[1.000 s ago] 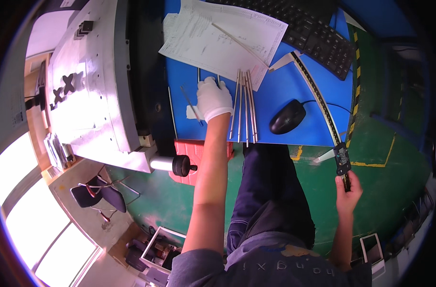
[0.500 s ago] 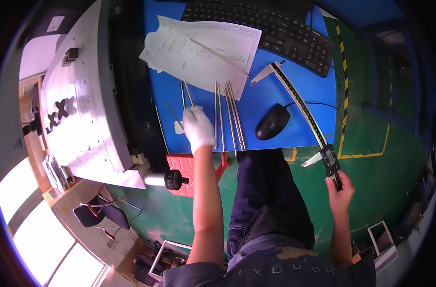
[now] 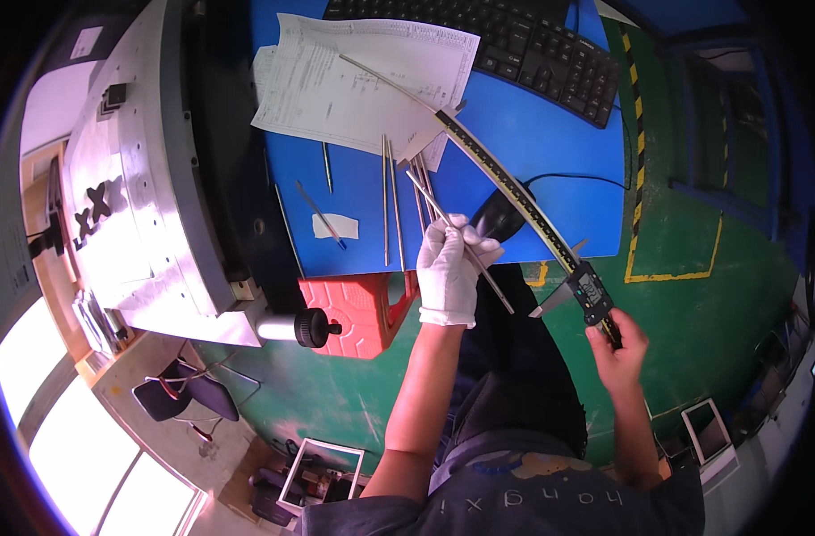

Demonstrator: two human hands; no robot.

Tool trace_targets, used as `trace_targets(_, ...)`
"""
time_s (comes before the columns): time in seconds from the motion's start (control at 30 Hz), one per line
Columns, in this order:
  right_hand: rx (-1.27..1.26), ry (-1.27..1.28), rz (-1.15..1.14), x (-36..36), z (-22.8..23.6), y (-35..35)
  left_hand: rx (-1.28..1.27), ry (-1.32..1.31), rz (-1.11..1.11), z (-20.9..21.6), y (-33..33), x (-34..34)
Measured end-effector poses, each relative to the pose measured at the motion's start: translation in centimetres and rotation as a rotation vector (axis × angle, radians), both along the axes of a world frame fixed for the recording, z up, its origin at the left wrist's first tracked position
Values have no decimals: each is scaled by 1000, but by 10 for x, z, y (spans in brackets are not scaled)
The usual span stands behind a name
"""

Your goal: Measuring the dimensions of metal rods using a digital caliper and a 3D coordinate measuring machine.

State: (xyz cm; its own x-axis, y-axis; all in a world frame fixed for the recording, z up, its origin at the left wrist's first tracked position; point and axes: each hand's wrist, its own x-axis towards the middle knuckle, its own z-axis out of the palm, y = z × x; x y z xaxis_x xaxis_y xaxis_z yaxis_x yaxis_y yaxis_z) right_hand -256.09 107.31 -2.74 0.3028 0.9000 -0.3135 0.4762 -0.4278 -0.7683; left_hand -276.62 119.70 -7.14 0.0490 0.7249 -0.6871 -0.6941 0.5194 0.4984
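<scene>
A thin metal rod (image 3: 461, 237) is gripped by the gloved left hand (image 3: 449, 265), while a long digital caliper (image 3: 524, 205) (held above the blue table (image 3: 550, 134)) is clasped in the bare right hand (image 3: 617, 348).

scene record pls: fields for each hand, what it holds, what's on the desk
left hand: white glove, holds a thin metal rod lifted off the desk
right hand: bare, grips the long digital caliper at its display end
blue desk: more rods, papers, black keyboard, black mouse
below desk edge: red stool
</scene>
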Motion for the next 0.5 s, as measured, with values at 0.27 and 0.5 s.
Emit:
trace_targets(0.27,-29,-1,17,-1,-3,-3,-14,-38,45,6,2,8)
trace_targets(0.5,-27,-1,10,0,-4,-3,8,-53,52,3,2,10)
